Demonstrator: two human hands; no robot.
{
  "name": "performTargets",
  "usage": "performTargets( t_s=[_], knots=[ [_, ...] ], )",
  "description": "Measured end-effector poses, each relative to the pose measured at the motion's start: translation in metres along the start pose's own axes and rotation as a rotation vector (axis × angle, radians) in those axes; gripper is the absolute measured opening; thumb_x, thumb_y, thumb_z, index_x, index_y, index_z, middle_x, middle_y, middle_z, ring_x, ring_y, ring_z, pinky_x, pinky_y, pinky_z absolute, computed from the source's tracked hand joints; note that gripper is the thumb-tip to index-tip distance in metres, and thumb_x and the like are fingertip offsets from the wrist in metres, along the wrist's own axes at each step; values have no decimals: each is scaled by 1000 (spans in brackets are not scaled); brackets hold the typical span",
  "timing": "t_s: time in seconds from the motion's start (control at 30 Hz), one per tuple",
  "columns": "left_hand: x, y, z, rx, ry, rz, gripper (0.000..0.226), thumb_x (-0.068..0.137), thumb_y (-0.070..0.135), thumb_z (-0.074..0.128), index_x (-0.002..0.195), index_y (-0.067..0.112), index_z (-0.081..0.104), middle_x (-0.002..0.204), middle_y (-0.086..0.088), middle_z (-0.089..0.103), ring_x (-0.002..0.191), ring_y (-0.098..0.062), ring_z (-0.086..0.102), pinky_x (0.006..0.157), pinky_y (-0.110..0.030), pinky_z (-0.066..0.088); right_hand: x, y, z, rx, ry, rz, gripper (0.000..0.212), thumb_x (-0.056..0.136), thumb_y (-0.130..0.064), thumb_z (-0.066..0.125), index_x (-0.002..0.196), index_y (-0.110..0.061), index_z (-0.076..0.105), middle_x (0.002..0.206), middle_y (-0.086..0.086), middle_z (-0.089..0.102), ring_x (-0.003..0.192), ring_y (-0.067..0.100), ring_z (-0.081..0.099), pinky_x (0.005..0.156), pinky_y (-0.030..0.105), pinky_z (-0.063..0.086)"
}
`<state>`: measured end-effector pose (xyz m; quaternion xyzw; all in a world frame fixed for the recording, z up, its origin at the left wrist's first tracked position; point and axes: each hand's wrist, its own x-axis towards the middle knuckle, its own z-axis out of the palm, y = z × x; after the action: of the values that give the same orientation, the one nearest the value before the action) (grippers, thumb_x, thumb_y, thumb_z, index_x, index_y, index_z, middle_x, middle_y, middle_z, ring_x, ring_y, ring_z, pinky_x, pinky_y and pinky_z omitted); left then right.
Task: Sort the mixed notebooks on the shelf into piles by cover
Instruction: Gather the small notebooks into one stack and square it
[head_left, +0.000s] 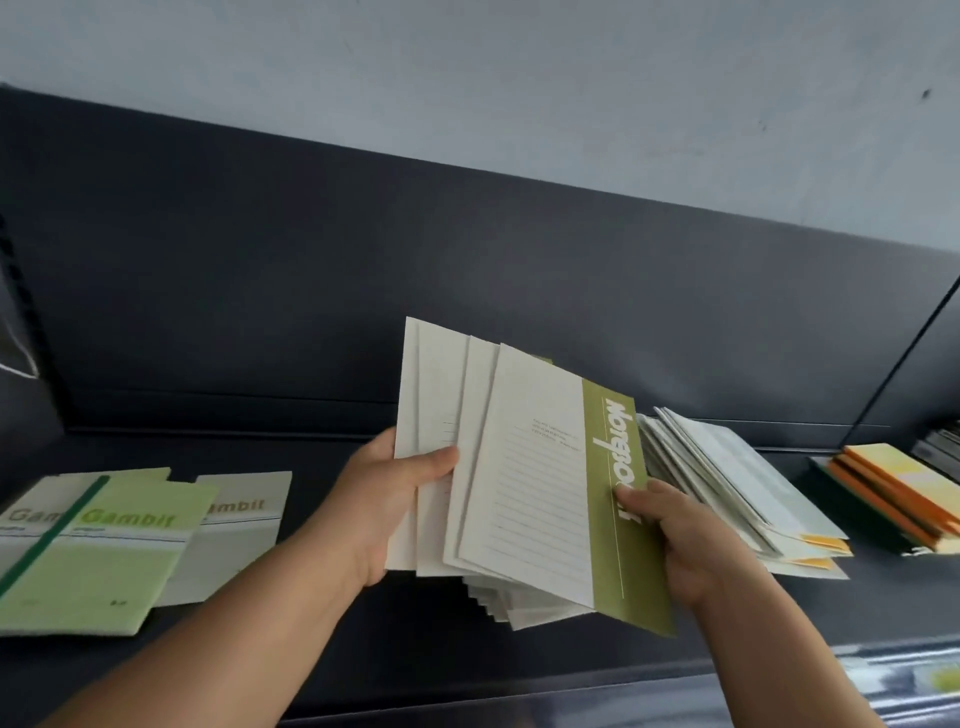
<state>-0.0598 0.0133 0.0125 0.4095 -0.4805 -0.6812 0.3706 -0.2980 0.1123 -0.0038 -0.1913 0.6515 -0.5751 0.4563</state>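
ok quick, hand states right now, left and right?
Left hand: closed, grips the fanned stack of notebooks, thumb across the front.
Right hand: closed, pinches the olive-spined front notebook at its olive edge.

The thumb of the right hand sits over the tail of the white lettering on the olive-banded notebook, so the word doesn't read in full, and the small print above its ruled lines is too tiny. The fingers of the left hand are behind the fanned notebooks. Lower left, the green Gambit notebook covers the start of the name on the white Gambit notebook, and a third Gambit notebook runs off the left edge. Far right, the orange-spined stack gets cut by the frame, and the dark stack behind it is just blur.
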Motion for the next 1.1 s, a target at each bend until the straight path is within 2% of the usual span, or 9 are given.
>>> performTargets(
  t_s=[0.13, 0.23, 0.3, 0.4, 0.5, 0.6, 0.67, 0.87, 1.1],
  knots=[
    [11, -11, 33, 33, 24, 7, 20, 96, 36, 57, 109, 26, 68, 98, 4, 76, 90, -17, 71, 74, -35, 55, 10, -18, -21, -115, 23, -35, 9, 95, -5, 60, 103, -8, 63, 75, 11, 77, 60, 27, 73, 46, 34, 56],
    [26, -21, 49, 244, -25, -92, 55, 98, 58, 36, 143, 26, 45, 147, 2, 49, 132, -20, 47, 109, -41, 35, 25, -20, -26, -362, 9, -99, 10, 95, -6, 60, 103, -10, 65, 75, 7, 77, 65, 24, 73, 53, 34, 59],
    [34, -35, 51, 376, 0, -155, 70, 96, 64, 29, 155, 26, 21, 161, 3, 22, 147, -22, 22, 117, -44, 17, 38, -16, -25, -611, -20, -167, 13, 94, -11, 60, 107, -12, 61, 85, 1, 74, 77, 21, 72, 71, 38, 60],
    [43, -48, 56, 560, 18, -120, 73, 97, 62, 32, 156, 27, 9, 164, 6, 7, 150, -19, 10, 118, -43, 14, 48, -11, -18, -856, -81, -229, 23, 98, -22, 54, 115, -31, 40, 96, -13, 56, 94, 15, 59, 85, 33, 48],
    [41, -57, 67, 701, -14, -51, 75, 98, 53, 41, 155, 20, 6, 160, 5, 6, 149, -17, 9, 117, -36, 16, 57, 3, -10, -994, -110, -240, 57, 93, -44, 55, 143, -31, 32, 134, -3, 54, 118, 23, 56, 100, 45, 49],
    [42, -68, 77, 872, -45, 6, 89, 91, 57, 50, 155, 25, -3, 161, 6, -5, 151, -21, 5, 118, -37, 16, 64, 15, -2, -1221, -73, -221, 86, 90, -62, 50, 157, -27, 8, 164, 1, 17, 146, 35, 26, 114, 55, 32],
    [46, -73, 75, 929, -66, -12, 98, 88, 62, 51, 155, 27, -12, 162, 4, -17, 151, -17, -3, 119, -37, 10, 63, 15, 1, -1262, -70, -223, 88, 91, -64, 47, 157, -26, 4, 166, 0, 6, 150, 36, 12, 118, 57, 23],
    [40, -61, 31, 1037, 35, 48, 93, 90, 63, 45, 155, 29, -12, 163, 5, -17, 150, -15, -12, 122, -42, 4, 46, 9, 34, -1414, 43, -361, 78, 97, -62, 34, 158, -26, 2, 167, 1, -4, 153, 29, -6, 122, 53, 4],
    [16, -30, -59, 1249, 238, 60, 87, 93, 62, 40, 155, 24, -9, 164, -2, -14, 150, -19, -12, 122, -40, 5, 12, 25, 138, -1498, -172, -612, 70, 100, -55, 34, 158, -25, 6, 167, 3, -4, 153, 28, -8, 123, 50, 1]
  ],
)
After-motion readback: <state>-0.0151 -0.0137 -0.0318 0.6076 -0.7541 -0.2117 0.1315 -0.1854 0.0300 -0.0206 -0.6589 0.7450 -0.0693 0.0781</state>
